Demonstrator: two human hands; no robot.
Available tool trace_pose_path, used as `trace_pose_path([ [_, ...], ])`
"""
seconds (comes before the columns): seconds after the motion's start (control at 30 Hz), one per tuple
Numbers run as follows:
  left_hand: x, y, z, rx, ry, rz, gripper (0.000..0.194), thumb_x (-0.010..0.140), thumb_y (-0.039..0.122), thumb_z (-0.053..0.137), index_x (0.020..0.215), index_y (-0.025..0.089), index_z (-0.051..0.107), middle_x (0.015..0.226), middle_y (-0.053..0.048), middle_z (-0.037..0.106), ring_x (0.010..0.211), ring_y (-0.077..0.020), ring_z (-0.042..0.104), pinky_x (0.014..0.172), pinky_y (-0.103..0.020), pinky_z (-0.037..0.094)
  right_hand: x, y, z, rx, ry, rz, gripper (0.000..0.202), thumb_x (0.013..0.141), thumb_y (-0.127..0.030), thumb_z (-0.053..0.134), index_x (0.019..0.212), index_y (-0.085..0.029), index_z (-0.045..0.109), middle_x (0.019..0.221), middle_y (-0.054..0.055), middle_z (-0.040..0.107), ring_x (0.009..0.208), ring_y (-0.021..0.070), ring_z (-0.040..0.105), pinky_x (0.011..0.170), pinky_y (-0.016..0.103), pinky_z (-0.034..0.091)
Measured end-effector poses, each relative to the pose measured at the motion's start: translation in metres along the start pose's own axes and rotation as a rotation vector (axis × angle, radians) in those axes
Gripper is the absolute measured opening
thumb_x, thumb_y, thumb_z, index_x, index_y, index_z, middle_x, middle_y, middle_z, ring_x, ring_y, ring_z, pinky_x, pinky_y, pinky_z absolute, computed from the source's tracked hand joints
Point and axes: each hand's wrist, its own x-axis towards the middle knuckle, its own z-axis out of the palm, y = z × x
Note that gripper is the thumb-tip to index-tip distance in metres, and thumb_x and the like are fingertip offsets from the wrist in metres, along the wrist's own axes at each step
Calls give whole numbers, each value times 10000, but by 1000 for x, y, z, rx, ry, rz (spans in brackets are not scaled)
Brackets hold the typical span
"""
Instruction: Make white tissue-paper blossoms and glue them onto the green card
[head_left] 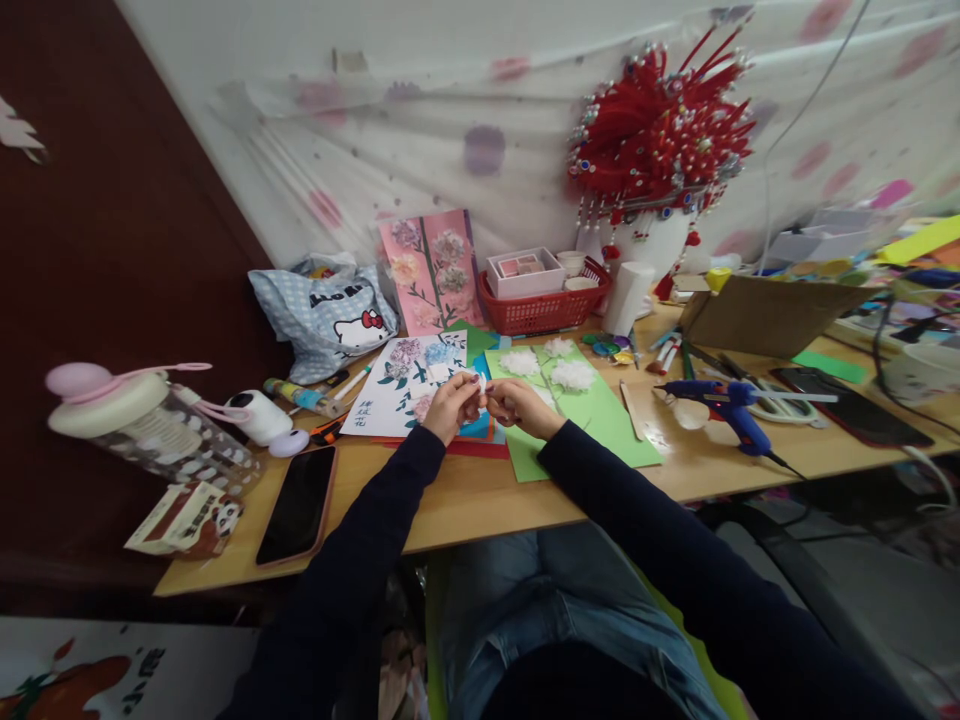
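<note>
My left hand (452, 407) and my right hand (519, 405) meet over the middle of the table, fingers pinched together. Between their fingertips is a small white piece (482, 385), perhaps paper; its exact shape is too small to make out. Under and beside my right hand lies a light green sheet (600, 435) with drawn stems and fluffy white flowers (572, 375) on it. To the left, partly behind my left hand, a white sheet (375, 395) carries pink and blue flowers, leaves and written characters. Blue and red sheets show beneath the hands.
A blue hot glue gun (731, 405) with its cord lies at the right, near a dark phone (851, 405). Another phone (298, 505), a bottle (157, 425) and a small carton (187, 520) stand left. Behind are a red basket (544, 312) and a pink flower picture (431, 270).
</note>
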Motion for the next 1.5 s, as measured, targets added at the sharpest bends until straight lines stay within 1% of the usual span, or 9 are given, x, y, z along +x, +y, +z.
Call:
trace_pose_path([
  [0.1, 0, 1, 2, 142, 146, 147, 250, 709, 381, 648, 783, 142, 633, 644, -4, 590, 548, -73, 510, 523, -199, 422, 1, 0, -1, 30, 44, -58, 143, 743, -284, 463, 677, -166, 508, 391, -86, 345, 332, 42, 175, 329, 181, 118],
  [0.17, -1, 1, 2, 288, 213, 281, 238, 725, 360, 640, 808, 142, 684, 782, -38, 632, 670, -103, 566, 600, -223, 466, 2, 0, -2, 21, 57, -103, 169, 780, -313, 460, 717, -167, 518, 403, -90, 344, 335, 45, 181, 324, 182, 128],
  [0.3, -2, 2, 2, 529, 246, 514, 172, 757, 289, 618, 816, 163, 718, 882, -64, 662, 838, -155, 604, 718, -271, 504, 2, 0, -2, -19, 62, -154, 174, 797, -316, 456, 727, -168, 515, 410, -91, 355, 339, 46, 203, 327, 182, 146],
  [0.4, -2, 3, 0, 681, 257, 632, 158, 779, 232, 584, 829, 171, 721, 868, -67, 677, 854, -162, 616, 774, -300, 511, 1, -2, 0, -35, 76, -147, 157, 780, -297, 462, 732, -161, 523, 405, -92, 359, 342, 44, 208, 332, 181, 151],
  [0.6, -2, 4, -2, 914, 281, 838, 145, 779, 165, 567, 795, 179, 711, 813, -52, 691, 782, -150, 632, 761, -300, 517, -3, -6, 4, -114, 116, -126, 165, 762, -288, 479, 677, -152, 515, 412, -87, 364, 350, 35, 225, 347, 182, 153],
  [0.8, -2, 4, -1, 949, 292, 877, 142, 773, 162, 569, 788, 168, 710, 797, -63, 693, 761, -155, 635, 746, -298, 515, -2, -5, 4, -153, 123, -129, 175, 746, -295, 507, 648, -151, 514, 390, -82, 374, 349, 36, 252, 361, 192, 164],
  [1.1, -6, 6, 0, 923, 288, 760, 194, 792, 184, 521, 801, 190, 715, 827, -59, 699, 798, -173, 636, 787, -325, 505, -3, -7, 5, -151, 104, -122, 159, 729, -248, 449, 680, -139, 555, 376, -78, 399, 332, 38, 246, 344, 186, 162],
  [1.27, -6, 6, 0, 929, 253, 793, 179, 782, 177, 546, 820, 195, 720, 832, -60, 705, 807, -175, 638, 794, -328, 503, -3, -8, 4, -163, 104, -124, 177, 747, -274, 464, 650, -144, 534, 376, -76, 402, 331, 37, 261, 347, 187, 173],
  [1.5, -3, 4, -2, 1036, 287, 857, 171, 775, 179, 552, 809, 209, 717, 841, -56, 712, 813, -180, 634, 792, -343, 483, -3, -6, 4, -145, 96, -115, 170, 757, -278, 470, 661, -148, 526, 372, -75, 410, 329, 39, 257, 347, 188, 167],
])
